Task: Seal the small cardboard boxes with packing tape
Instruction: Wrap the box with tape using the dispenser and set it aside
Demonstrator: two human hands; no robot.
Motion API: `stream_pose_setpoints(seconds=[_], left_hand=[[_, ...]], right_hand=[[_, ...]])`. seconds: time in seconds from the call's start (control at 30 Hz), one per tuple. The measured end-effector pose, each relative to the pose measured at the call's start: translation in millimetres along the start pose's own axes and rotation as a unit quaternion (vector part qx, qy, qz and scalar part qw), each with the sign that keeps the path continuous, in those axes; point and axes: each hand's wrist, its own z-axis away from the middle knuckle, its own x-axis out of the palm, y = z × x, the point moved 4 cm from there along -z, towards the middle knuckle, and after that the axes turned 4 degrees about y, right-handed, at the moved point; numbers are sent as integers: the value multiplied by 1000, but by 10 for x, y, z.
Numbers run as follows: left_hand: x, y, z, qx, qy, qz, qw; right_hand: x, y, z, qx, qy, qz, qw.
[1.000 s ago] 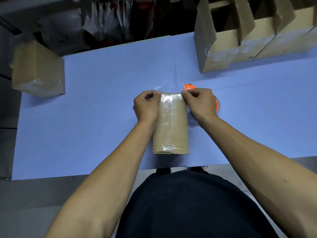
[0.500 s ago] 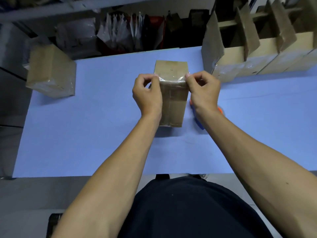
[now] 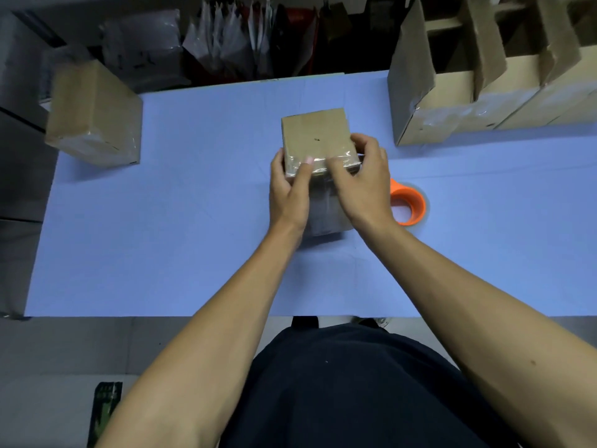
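In the head view, a small cardboard box (image 3: 315,137) stands in the middle of the blue table (image 3: 193,221), and both hands are on its near upper edge. The left hand (image 3: 289,189) holds the left corner, its grip wrapped round the edge with the thumb pressing on the shiny tape (image 3: 336,158) that runs over this edge. The right hand (image 3: 361,185) holds the right corner in the same way, fingers curled behind the side and thumb on the tape. The orange tape roll (image 3: 408,203) lies on the table just beside the right wrist, and nobody holds it.

A second box (image 3: 93,114), already wrapped in tape, stands at the far left of the table. A row of open boxes (image 3: 468,85) waits at the far right.

I judge that the step in hand is smoothing the tape end down on this box. The next move probably calls for rubbing the tape flat without wrinkles, then putting the box aside and taking an open one.
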Motion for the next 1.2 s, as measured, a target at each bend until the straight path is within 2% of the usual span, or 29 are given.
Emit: stream_pose_setpoints(seconds=[0.03, 0.1, 0.17, 0.23, 0.43, 0.53, 0.6, 0.73, 0.77, 0.87, 0.93, 1.03, 1.2], left_hand=[[40, -19, 16, -1, -13, -4, 1000], [63, -15, 37, 8, 13, -41, 999], [62, 22, 44, 26, 52, -84, 995], [81, 49, 26, 30, 57, -96, 993], [60, -120, -3, -18, 29, -18, 999], [50, -198, 16, -35, 9, 40, 999], [48, -151, 47, -37, 4, 36, 999], [54, 173, 57, -8, 42, -122, 992], [36, 243, 21, -3, 33, -134, 990], [-51, 300, -50, -21, -64, -111, 992], [-101, 175, -70, -44, -107, -107, 988], [-113, -125, -51, -94, -83, -82, 989], [-141, -513, -8, -141, -19, -47, 989]], right_hand=[[26, -7, 2, -7, -2, 11, 1000], [25, 6, -4, -13, -1, 22, 1000], [-24, 42, -28, 0, 2, 4, 1000], [-77, 82, -67, 28, 12, -35, 999], [-106, 229, -72, 136, 9, -159, 978], [-138, 275, -36, 164, -3, -208, 964], [-155, 242, -27, 155, -21, -213, 964], [-150, 47, -82, 81, -101, -113, 985], [-161, -7, -101, 66, -113, -96, 987], [-200, -62, -201, 45, -140, -64, 987], [-206, -40, -234, 40, -130, -26, 990], [-138, 105, -157, 49, -114, 71, 990], [68, 486, 52, 61, -180, 106, 976]])
